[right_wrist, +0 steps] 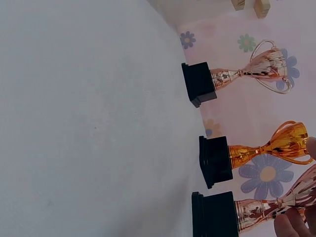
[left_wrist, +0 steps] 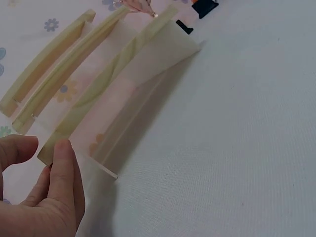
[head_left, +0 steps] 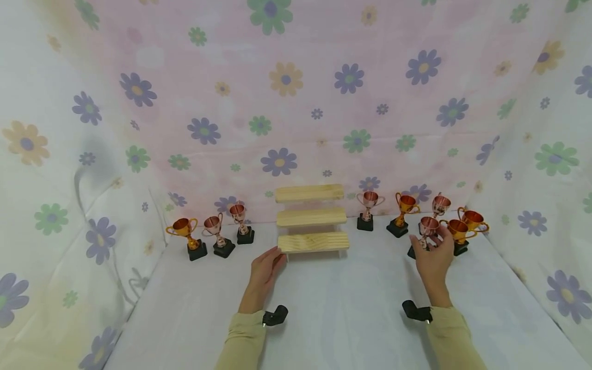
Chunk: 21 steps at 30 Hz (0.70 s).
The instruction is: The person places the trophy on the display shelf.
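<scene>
My right hand (head_left: pixel 433 259) grips a small rose-gold trophy (head_left: pixel 429 224) by its cup and stem, black base down, at the right of the table. Its base and stem show in the right wrist view, fingertips (right_wrist: pixel 291 224) on the cup. My left hand (head_left: pixel 263 272) holds the left end of the lowest board of a three-tier wooden display stand (head_left: pixel 314 242). In the left wrist view, fingers (left_wrist: pixel 62 163) touch the board's front edge, with the thumb near its end.
Near the right hand stand gold trophies (head_left: pixel 406 205) and rose-gold ones, one rose-gold trophy (head_left: pixel 370 200) close to the stand. Left of the stand are a gold trophy (head_left: pixel 182 227) and two rose-gold trophies (head_left: pixel 214 226). Flowered cloth (head_left: pixel 314 128) hangs behind the white table (head_left: pixel 342 308).
</scene>
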### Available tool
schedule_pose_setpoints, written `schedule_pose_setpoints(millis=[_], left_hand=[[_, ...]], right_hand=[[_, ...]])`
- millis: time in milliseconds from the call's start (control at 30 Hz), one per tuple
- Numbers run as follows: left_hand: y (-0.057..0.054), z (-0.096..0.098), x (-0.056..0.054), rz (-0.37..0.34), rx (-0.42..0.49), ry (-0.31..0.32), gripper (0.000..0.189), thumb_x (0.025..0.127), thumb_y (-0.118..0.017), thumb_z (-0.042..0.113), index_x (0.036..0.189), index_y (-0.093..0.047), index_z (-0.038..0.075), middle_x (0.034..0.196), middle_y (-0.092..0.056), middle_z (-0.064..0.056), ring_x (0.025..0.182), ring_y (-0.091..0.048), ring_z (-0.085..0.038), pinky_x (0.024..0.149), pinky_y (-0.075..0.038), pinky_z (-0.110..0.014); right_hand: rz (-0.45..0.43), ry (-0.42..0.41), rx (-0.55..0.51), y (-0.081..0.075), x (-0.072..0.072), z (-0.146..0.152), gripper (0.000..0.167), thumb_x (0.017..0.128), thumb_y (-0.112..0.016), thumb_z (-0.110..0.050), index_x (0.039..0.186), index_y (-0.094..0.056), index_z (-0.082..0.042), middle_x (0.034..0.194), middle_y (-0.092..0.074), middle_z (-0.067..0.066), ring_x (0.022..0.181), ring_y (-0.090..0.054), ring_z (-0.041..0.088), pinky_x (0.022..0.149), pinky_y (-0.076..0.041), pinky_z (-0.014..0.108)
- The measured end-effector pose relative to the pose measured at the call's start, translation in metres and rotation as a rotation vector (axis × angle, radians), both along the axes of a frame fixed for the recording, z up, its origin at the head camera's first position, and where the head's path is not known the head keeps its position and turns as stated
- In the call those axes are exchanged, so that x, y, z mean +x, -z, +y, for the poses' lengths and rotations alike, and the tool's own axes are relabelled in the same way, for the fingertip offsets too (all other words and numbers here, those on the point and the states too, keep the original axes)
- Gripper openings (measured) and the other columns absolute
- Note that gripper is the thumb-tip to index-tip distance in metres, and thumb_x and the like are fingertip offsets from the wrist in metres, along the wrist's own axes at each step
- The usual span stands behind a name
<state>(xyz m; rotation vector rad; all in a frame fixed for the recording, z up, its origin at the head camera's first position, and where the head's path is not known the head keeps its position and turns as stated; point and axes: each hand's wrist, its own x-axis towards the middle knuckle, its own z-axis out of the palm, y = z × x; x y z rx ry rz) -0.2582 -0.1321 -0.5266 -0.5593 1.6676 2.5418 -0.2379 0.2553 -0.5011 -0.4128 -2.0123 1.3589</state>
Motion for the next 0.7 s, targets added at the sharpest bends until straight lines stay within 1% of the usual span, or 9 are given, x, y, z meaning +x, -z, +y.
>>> schedule_pose_setpoints(millis=[100, 200, 333, 433, 533, 700], left_hand=[[0.000, 0.003, -0.001, 0.000, 0.014, -0.028, 0.045, 0.102, -0.057, 0.003, 0.142, -0.046, -0.015, 0.126, -0.059, -0.022, 0.098, -0.065, -0.013, 0.095, -0.058, -0.024], [0.001, 0.005, -0.003, -0.003, 0.018, -0.055, 0.045, 0.101, -0.058, 0.002, 0.141, -0.047, -0.016, 0.123, -0.061, -0.021, 0.097, -0.065, -0.013, 0.094, -0.059, -0.024], [0.002, 0.008, -0.004, -0.004, 0.008, -0.076, 0.044, 0.100, -0.059, 0.002, 0.139, -0.049, -0.015, 0.118, -0.062, -0.019, 0.093, -0.066, -0.013, 0.090, -0.061, -0.023], [0.003, 0.009, -0.005, -0.004, 0.003, -0.082, 0.045, 0.100, -0.060, 0.002, 0.140, -0.049, -0.015, 0.118, -0.063, -0.019, 0.092, -0.066, -0.013, 0.088, -0.061, -0.023], [0.004, 0.009, -0.004, -0.010, -0.003, -0.086, 0.044, 0.100, -0.060, 0.002, 0.139, -0.050, -0.014, 0.118, -0.062, -0.019, 0.092, -0.066, -0.013, 0.088, -0.061, -0.023], [0.003, 0.010, -0.003, -0.013, -0.015, -0.092, 0.044, 0.099, -0.061, 0.003, 0.139, -0.050, -0.014, 0.122, -0.060, -0.021, 0.092, -0.066, -0.013, 0.088, -0.061, -0.024]], right_hand=[[0.006, 0.025, -0.024, 0.001, -0.006, -0.002, 0.070, 0.091, -0.077, -0.009, 0.148, -0.037, 0.002, 0.146, -0.045, 0.021, 0.127, -0.053, 0.037, 0.110, -0.049, 0.052], [0.024, 0.046, -0.043, 0.003, -0.011, -0.002, 0.067, 0.091, -0.077, -0.011, 0.145, -0.039, 0.001, 0.144, -0.047, 0.018, 0.125, -0.054, 0.032, 0.108, -0.053, 0.044], [0.061, 0.066, -0.044, 0.004, -0.016, -0.003, 0.063, 0.091, -0.078, -0.014, 0.141, -0.043, 0.001, 0.138, -0.050, 0.016, 0.115, -0.054, 0.020, 0.100, -0.055, 0.028], [0.101, 0.074, -0.028, 0.004, -0.018, -0.003, 0.060, 0.090, -0.078, -0.012, 0.138, -0.045, 0.004, 0.134, -0.052, 0.018, 0.108, -0.053, 0.010, 0.090, -0.054, 0.017], [0.132, 0.074, -0.011, 0.005, -0.019, -0.002, 0.057, 0.090, -0.078, -0.008, 0.136, -0.047, 0.006, 0.131, -0.053, 0.020, 0.102, -0.051, 0.003, 0.083, -0.051, 0.011], [0.156, 0.046, 0.041, 0.008, -0.016, 0.000, 0.053, 0.091, -0.076, -0.005, 0.136, -0.049, 0.006, 0.129, -0.056, 0.020, 0.100, -0.050, -0.002, 0.082, -0.048, 0.004]])
